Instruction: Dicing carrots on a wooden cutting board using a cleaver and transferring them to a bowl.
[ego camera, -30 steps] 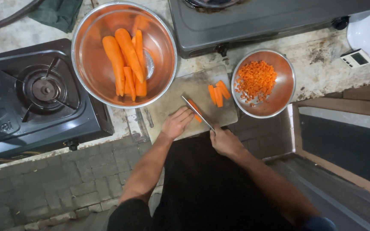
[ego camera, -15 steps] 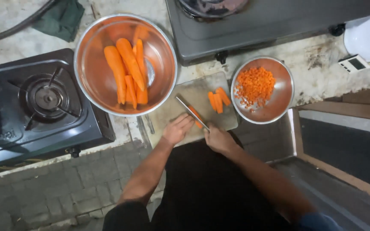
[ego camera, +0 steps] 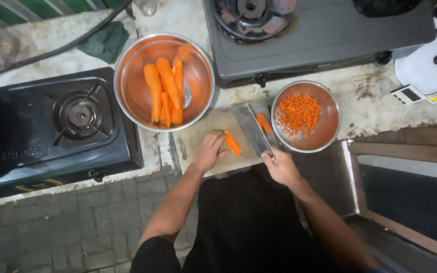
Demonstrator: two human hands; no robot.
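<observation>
A carrot piece point(ego camera: 232, 143) lay on the cutting board point(ego camera: 203, 129), near its middle. The left hand point(ego camera: 209, 150) pressed on its near end, fingers curled over it. The right hand point(ego camera: 280, 167) gripped the handle of a cleaver point(ego camera: 252, 129), blade resting flat just right of the piece. Another carrot bit point(ego camera: 263, 123) lay beyond the blade. A big bowl point(ego camera: 127, 86) held whole carrots point(ego camera: 165, 88); a small bowl point(ego camera: 330, 126) held diced carrot point(ego camera: 297, 112).
</observation>
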